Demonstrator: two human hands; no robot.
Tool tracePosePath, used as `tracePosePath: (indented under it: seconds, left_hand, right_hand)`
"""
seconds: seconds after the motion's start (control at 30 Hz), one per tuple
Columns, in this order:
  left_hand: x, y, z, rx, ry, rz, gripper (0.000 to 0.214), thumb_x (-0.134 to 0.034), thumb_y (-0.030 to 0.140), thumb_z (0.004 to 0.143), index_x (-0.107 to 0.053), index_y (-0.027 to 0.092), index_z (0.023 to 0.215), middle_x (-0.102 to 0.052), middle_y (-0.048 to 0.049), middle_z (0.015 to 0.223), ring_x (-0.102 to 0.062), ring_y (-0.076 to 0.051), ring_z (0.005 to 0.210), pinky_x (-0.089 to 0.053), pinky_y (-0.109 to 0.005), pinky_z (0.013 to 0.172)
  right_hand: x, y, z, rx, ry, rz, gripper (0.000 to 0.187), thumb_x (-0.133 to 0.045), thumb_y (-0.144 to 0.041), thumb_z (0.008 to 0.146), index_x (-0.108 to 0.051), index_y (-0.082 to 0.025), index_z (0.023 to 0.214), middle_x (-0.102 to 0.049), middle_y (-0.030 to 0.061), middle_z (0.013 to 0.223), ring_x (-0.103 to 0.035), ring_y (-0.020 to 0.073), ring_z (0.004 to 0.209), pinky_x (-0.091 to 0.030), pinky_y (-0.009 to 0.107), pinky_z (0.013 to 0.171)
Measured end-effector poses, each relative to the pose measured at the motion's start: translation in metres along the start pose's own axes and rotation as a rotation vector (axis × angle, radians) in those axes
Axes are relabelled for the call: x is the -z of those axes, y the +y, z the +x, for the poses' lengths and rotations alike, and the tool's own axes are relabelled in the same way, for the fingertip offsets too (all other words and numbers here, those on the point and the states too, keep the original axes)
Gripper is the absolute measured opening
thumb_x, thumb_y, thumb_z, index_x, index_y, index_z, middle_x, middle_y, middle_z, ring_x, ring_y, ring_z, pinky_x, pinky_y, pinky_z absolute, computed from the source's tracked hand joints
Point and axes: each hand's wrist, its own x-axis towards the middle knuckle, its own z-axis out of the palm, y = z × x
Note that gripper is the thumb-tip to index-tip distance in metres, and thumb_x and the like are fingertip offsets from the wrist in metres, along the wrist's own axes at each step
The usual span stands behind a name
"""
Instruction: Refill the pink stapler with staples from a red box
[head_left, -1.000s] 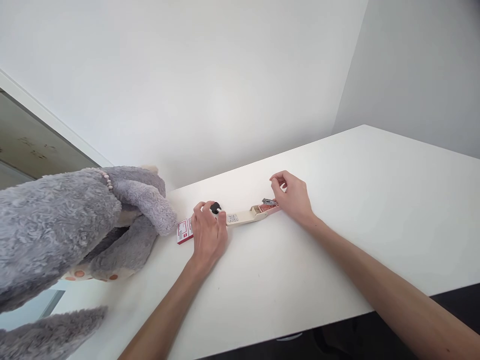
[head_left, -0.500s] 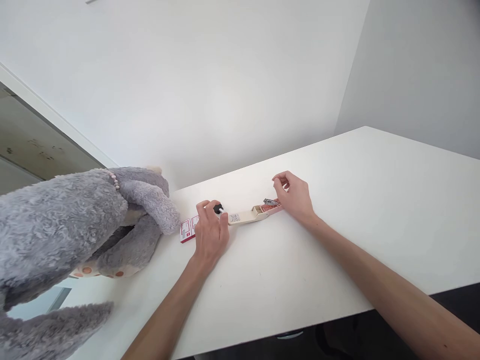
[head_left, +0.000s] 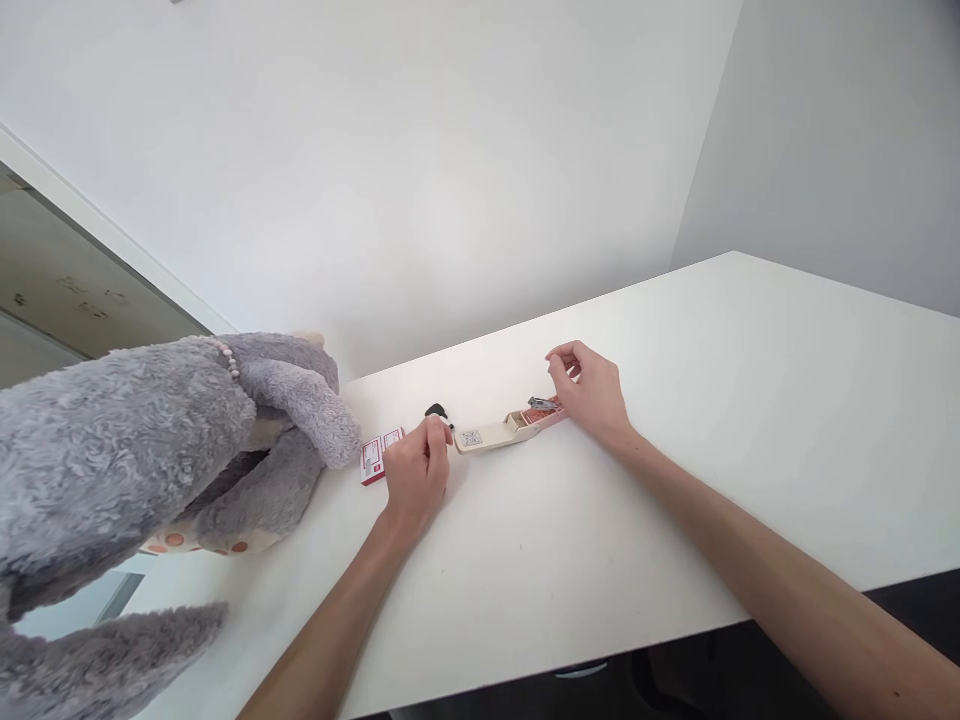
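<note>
An opened stapler point(head_left: 491, 437) lies on the table, its cream arm with a square printed pattern stretched left and its pinkish part toward the right. A silver metal piece point(head_left: 541, 403) sticks up from the pinkish part. My right hand point(head_left: 592, 395) is at that right end, fingers curled and closed, covering the tip of it. Just left of the cream end, my left hand point(head_left: 420, 465) is closed with thumb and finger pinched together; what is between them is hidden. Behind those fingertips lies a small black object with a white part point(head_left: 436, 410).
A red-and-white small box point(head_left: 373, 458) lies left of my left hand, partly covered by it. A large grey plush toy point(head_left: 150, 430) with a bead string leans over the left side. Behind the white table point(head_left: 750, 400) stands a white wall point(head_left: 450, 180).
My left hand has drawn back slightly toward me and its spread fingers have closed into a pinch, uncovering more of the small box. My right hand and the stapler stay almost still.
</note>
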Motion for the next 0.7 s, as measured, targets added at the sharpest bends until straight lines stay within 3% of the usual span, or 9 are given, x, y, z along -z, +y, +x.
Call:
tracePosePath:
  seconds: [0.17,0.33,0.53,0.7]
  left_hand:
    - [0.004,0.011,0.003,0.27,0.017,-0.515,0.044,-0.044,0.049,0.102,-0.056,0.023,0.069,-0.047,0.0031,0.047,-0.041,-0.013,0.043,-0.033,-0.025,0.049]
    - [0.002,0.011,0.01,0.458,-0.1,-0.877,0.046,-0.049,0.055,0.098,-0.051,0.023,0.066,-0.042,0.0047,0.042,-0.035,-0.011,0.037,-0.027,-0.023,0.038]
    - [-0.001,0.009,0.01,0.532,-0.121,-0.947,0.042,-0.05,0.051,0.097,-0.041,0.023,0.066,-0.043,0.007,0.044,-0.035,-0.009,0.031,-0.028,-0.021,0.033]
    - [-0.002,0.011,0.009,0.617,-0.083,-0.88,0.047,-0.043,0.049,0.098,-0.032,0.024,0.06,-0.041,0.0059,0.044,-0.035,-0.01,0.03,-0.029,-0.022,0.031]
  right_hand:
    - [0.001,-0.002,0.0,0.051,0.028,-0.033,0.019,-0.049,-0.032,0.095,-0.065,-0.023,0.094,-0.073,0.0058,0.095,-0.065,0.0225,0.087,-0.05,0.037,0.077]
    - [-0.002,-0.01,-0.007,0.283,0.052,-0.126,0.015,-0.047,-0.026,0.098,-0.062,-0.024,0.098,-0.072,0.0058,0.095,-0.063,0.0236,0.092,-0.047,0.038,0.08]
    - [-0.015,-0.025,-0.024,0.672,0.012,-0.225,0.016,-0.048,-0.013,0.099,-0.059,-0.023,0.092,-0.066,0.0031,0.08,-0.057,0.0213,0.08,-0.041,0.035,0.071]
    - [-0.02,-0.035,-0.032,0.829,-0.035,-0.165,0.018,-0.05,-0.007,0.098,-0.057,-0.023,0.094,-0.063,0.0023,0.077,-0.054,0.0197,0.074,-0.041,0.035,0.072]
